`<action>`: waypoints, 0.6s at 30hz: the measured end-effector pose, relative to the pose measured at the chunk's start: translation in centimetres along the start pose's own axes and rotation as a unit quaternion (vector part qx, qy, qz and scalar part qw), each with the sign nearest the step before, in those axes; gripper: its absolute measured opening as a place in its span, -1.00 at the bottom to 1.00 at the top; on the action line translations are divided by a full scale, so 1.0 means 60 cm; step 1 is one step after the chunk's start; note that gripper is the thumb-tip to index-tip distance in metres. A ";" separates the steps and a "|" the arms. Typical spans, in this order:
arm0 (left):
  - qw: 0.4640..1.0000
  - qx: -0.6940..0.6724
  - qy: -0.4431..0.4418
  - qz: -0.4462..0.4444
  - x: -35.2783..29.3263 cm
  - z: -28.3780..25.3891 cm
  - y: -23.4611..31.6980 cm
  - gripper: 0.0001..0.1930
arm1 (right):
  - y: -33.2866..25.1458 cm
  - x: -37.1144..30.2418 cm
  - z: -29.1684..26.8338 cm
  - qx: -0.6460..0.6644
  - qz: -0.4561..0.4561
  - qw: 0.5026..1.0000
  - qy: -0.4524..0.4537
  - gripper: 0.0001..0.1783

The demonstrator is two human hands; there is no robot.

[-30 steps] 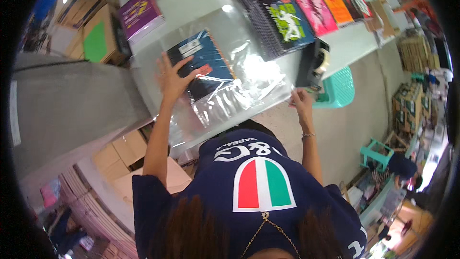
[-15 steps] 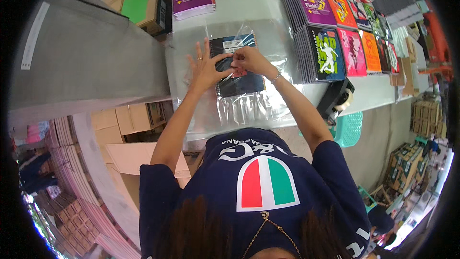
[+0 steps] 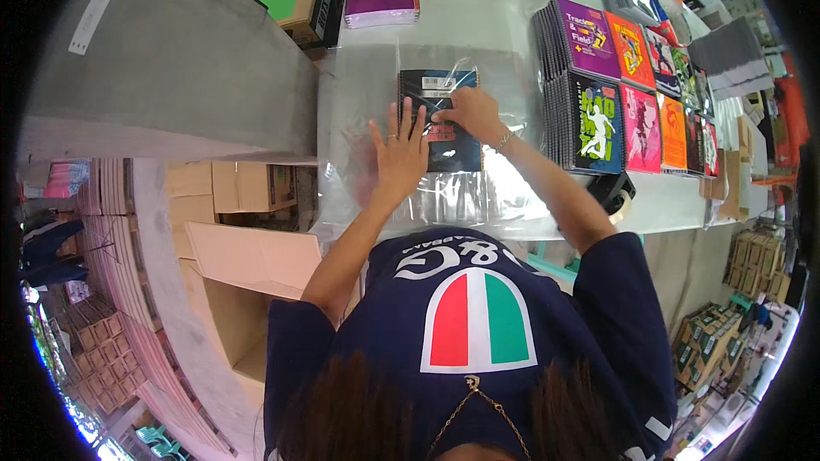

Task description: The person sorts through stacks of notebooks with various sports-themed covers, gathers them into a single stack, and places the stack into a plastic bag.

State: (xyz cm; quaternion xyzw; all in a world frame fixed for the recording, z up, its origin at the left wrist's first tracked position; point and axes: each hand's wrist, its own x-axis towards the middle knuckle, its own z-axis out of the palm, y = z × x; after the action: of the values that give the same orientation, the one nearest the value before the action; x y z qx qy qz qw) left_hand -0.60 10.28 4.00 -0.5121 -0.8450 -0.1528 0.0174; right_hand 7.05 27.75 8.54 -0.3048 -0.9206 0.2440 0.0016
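Two bare hands press on a dark spiral notebook (image 3: pixel 457 155) under clear plastic (image 3: pixel 350 107) on a pale table (image 3: pixel 487 13).
From where I stand, the notebook lies flat near the table's front edge, a white barcode label (image 3: pixel 438 83) toward its top; the left hand (image 3: pixel 400 154) spreads open across its left side, grasping nothing, while the right hand (image 3: pixel 474 113) rests mid-cover with bent fingers, and I cannot tell whether they pinch anything; stacked colourful notebooks (image 3: pixel 591 124) stand to the right, behind a black tape dispenser (image 3: pixel 610 191).
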 end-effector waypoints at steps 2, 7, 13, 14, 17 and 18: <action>0.989 -0.123 0.002 -0.086 0.011 0.018 -0.016 -0.41 | -0.002 -0.019 0.004 0.069 0.023 0.993 0.097 -0.58; 0.866 -0.446 -0.002 -0.227 0.033 0.077 -0.105 -0.33 | 0.045 -0.029 0.079 0.402 0.047 0.884 0.233 -0.55; 0.809 -0.535 -0.025 -0.244 0.065 0.045 -0.042 -0.35 | 0.099 -0.019 0.142 0.498 0.084 0.837 0.208 -0.45; 0.788 -0.565 -0.011 -0.243 0.055 0.053 -0.063 -0.36 | 0.072 -0.025 0.127 0.577 0.087 0.796 0.161 -0.44; 0.703 -0.655 -0.014 -0.275 0.043 0.008 -0.029 -0.35 | 0.034 -0.074 0.054 0.688 0.113 0.712 0.087 -0.41; 0.693 -0.680 -0.006 -0.238 0.040 -0.016 -0.019 -0.32 | 0.026 -0.090 0.038 0.708 0.118 0.693 0.069 -0.40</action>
State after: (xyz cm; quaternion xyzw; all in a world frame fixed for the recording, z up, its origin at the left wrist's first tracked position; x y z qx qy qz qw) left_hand -2.85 11.58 5.07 -0.1664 -0.6042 -0.6816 -0.3778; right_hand 11.97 24.76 6.61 -0.3353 -0.4292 0.8001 0.2515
